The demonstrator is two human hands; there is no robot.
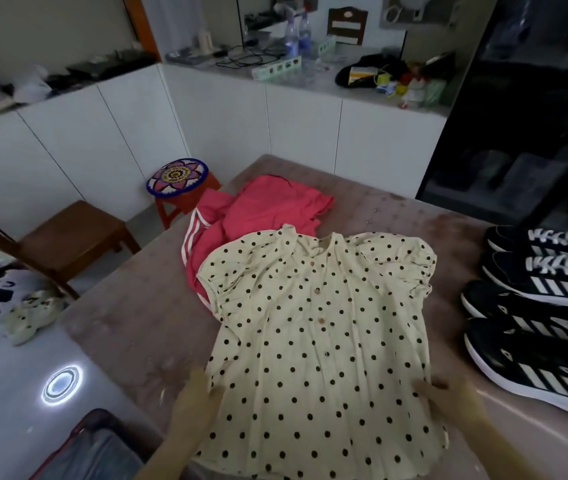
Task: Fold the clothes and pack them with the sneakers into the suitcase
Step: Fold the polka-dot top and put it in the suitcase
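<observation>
both hands pinch the polka-dot blouse's side edges.

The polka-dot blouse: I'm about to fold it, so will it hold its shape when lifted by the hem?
Probably not. The polka-dot blouse looks thin and wrinkled, so it should droop between the left hand and right hand. Likely very light. Its puffed sleeves may flop inward.

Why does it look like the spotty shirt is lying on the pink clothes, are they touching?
Touching. The head view shows the polka-dot shirt overlapping the pink clothes.
</observation>
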